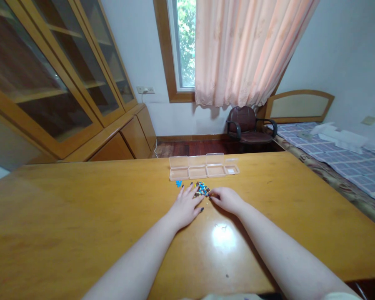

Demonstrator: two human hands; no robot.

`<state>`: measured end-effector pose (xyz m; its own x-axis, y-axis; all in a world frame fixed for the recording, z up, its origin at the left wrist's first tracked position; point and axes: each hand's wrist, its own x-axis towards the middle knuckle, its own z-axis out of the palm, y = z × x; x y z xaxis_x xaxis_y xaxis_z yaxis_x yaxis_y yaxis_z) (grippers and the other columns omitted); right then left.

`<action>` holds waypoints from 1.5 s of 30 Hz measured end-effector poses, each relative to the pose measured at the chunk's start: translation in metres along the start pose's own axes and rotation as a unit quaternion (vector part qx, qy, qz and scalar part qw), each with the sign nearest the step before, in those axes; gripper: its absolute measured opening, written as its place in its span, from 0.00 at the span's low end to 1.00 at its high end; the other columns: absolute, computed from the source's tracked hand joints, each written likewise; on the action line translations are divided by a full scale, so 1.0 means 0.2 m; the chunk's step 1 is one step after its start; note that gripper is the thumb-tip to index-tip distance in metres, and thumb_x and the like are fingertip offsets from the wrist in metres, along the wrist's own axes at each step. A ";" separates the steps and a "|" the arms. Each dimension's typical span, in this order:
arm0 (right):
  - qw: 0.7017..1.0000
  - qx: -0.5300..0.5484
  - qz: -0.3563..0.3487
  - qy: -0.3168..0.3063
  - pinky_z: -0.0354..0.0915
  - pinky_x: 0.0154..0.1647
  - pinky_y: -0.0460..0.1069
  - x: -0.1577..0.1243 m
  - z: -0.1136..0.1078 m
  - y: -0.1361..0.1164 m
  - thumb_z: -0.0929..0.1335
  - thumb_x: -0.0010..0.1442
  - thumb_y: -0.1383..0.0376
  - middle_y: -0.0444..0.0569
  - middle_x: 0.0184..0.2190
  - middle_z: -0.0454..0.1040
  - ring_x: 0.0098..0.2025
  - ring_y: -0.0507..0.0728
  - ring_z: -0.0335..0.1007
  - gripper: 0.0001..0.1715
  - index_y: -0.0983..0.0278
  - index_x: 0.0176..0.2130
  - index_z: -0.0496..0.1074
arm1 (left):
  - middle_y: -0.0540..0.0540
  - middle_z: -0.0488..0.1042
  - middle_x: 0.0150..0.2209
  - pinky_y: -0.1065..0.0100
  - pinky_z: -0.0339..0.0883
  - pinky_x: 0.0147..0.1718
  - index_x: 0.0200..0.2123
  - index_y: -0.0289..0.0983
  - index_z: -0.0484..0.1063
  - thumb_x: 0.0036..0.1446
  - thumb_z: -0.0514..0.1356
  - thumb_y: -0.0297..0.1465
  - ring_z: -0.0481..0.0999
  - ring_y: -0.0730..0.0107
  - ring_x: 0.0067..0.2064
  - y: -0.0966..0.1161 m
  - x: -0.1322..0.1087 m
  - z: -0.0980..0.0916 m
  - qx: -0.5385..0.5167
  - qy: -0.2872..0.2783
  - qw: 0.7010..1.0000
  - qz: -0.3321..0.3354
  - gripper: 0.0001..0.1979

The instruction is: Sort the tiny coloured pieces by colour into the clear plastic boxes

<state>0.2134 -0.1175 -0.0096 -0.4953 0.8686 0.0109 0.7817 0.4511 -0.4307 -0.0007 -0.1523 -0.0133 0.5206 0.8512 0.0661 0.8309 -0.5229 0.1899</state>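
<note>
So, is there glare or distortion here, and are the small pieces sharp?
Head view: a bright glare patch lies on the table between the forearms; the wide lens bends the cabinet and table edge; the coloured pieces between the left hand and right hand are too small to resolve.

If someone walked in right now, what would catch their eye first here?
Two hands meet mid-table: the left hand lies flat and the right hand curls beside a small heap of colourful pieces on the glossy wooden table. Just beyond stands a row of clear plastic boxes. Behind, a pink curtain hangs over the window.
</note>
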 end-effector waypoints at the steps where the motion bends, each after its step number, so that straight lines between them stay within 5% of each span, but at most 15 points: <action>1: 1.000 -0.001 0.003 0.001 0.60 0.35 0.46 0.00 0.00 0.00 0.64 0.58 0.61 0.48 0.34 0.77 0.36 0.54 0.71 0.12 0.59 0.39 0.75 | 0.45 0.54 0.63 0.45 0.39 0.60 0.56 0.48 0.62 0.57 0.55 0.40 0.47 0.53 0.65 0.01 0.00 0.00 -0.009 -0.005 1.000 0.017 0.23; 7: 1.000 -0.004 0.005 0.011 0.59 0.34 0.45 0.00 0.01 0.01 0.64 0.57 0.63 0.47 0.32 0.77 0.34 0.53 0.70 0.09 0.60 0.36 0.74 | 0.44 0.47 0.66 0.43 0.36 0.60 0.59 0.50 0.58 0.54 0.56 0.46 0.44 0.51 0.65 0.01 -0.02 0.01 -0.026 -0.048 0.997 0.049 0.29; 13: 1.000 0.002 0.001 0.000 0.58 0.33 0.45 0.00 0.01 0.01 0.64 0.57 0.63 0.46 0.31 0.77 0.33 0.53 0.70 0.08 0.61 0.34 0.73 | 0.41 0.46 0.66 0.40 0.36 0.59 0.60 0.47 0.57 0.54 0.56 0.44 0.41 0.46 0.66 0.00 -0.01 0.03 -0.006 -0.041 0.999 0.000 0.30; 17: 1.000 -0.008 -0.013 -0.012 0.58 0.32 0.45 -0.01 0.01 0.00 0.65 0.56 0.63 0.46 0.31 0.77 0.32 0.54 0.70 0.08 0.60 0.33 0.73 | 0.42 0.56 0.62 0.45 0.41 0.60 0.56 0.43 0.63 0.55 0.57 0.38 0.50 0.50 0.63 0.00 0.00 -0.01 0.000 0.010 1.000 -0.014 0.24; 21: 1.000 -0.025 -0.003 -0.017 0.57 0.31 0.45 -0.02 -0.02 0.01 0.64 0.55 0.64 0.47 0.30 0.77 0.31 0.53 0.70 0.08 0.61 0.33 0.74 | 0.43 0.74 0.45 0.58 0.60 0.51 0.46 0.40 0.71 0.59 0.52 0.33 0.69 0.61 0.48 0.00 0.01 -0.07 -0.022 0.045 0.998 -0.046 0.14; 24: 0.999 -0.021 -0.018 -0.037 0.56 0.29 0.45 -0.02 -0.03 0.00 0.65 0.54 0.65 0.46 0.28 0.76 0.29 0.53 0.69 0.08 0.62 0.31 0.74 | 0.44 0.75 0.36 0.65 0.64 0.41 0.37 0.39 0.73 0.60 0.50 0.33 0.72 0.65 0.39 0.00 0.01 -0.09 -0.030 0.019 0.998 -0.058 0.12; 30: 0.994 0.067 -0.068 -0.059 0.59 0.32 0.44 -0.03 0.04 -0.07 0.65 0.55 0.63 0.45 0.30 0.77 0.31 0.52 0.70 0.09 0.61 0.33 0.76 | 0.45 0.74 0.36 0.69 0.64 0.37 0.34 0.39 0.73 0.60 0.50 0.34 0.73 0.66 0.38 0.01 0.01 -0.10 -0.025 -0.014 0.997 -0.072 0.12; 34: 0.995 0.091 -0.027 -0.017 0.61 0.34 0.45 -0.01 0.04 -0.05 0.64 0.57 0.62 0.46 0.32 0.78 0.33 0.53 0.71 0.12 0.61 0.36 0.76 | 0.44 0.75 0.41 0.66 0.65 0.42 0.44 0.41 0.71 0.59 0.51 0.34 0.74 0.63 0.43 0.05 -0.01 -0.14 -0.017 -0.051 0.995 -0.087 0.13; 37: 0.998 0.062 -0.009 0.014 0.61 0.37 0.46 -0.01 0.00 -0.02 0.62 0.59 0.62 0.47 0.36 0.78 0.36 0.54 0.72 0.14 0.60 0.40 0.75 | 0.39 0.76 0.43 0.59 0.68 0.40 0.60 0.42 0.57 0.56 0.54 0.39 0.75 0.53 0.43 0.16 -0.05 -0.17 0.010 -0.140 0.985 -0.100 0.27; 45: 0.997 0.018 -0.074 -0.015 0.62 0.41 0.46 -0.03 0.00 -0.01 0.62 0.60 0.63 0.46 0.39 0.78 0.40 0.54 0.73 0.15 0.57 0.42 0.75 | 0.35 0.77 0.41 0.52 0.70 0.36 0.63 0.41 0.51 0.58 0.51 0.42 0.76 0.46 0.42 0.36 -0.09 -0.14 0.031 -0.218 0.971 -0.089 0.31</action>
<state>0.2142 -0.1240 -0.0087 -0.6158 0.7863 0.0504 0.6852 0.5660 -0.4584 0.0446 -0.2039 0.0276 0.3893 0.8362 -0.3863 0.9188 -0.3819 0.0994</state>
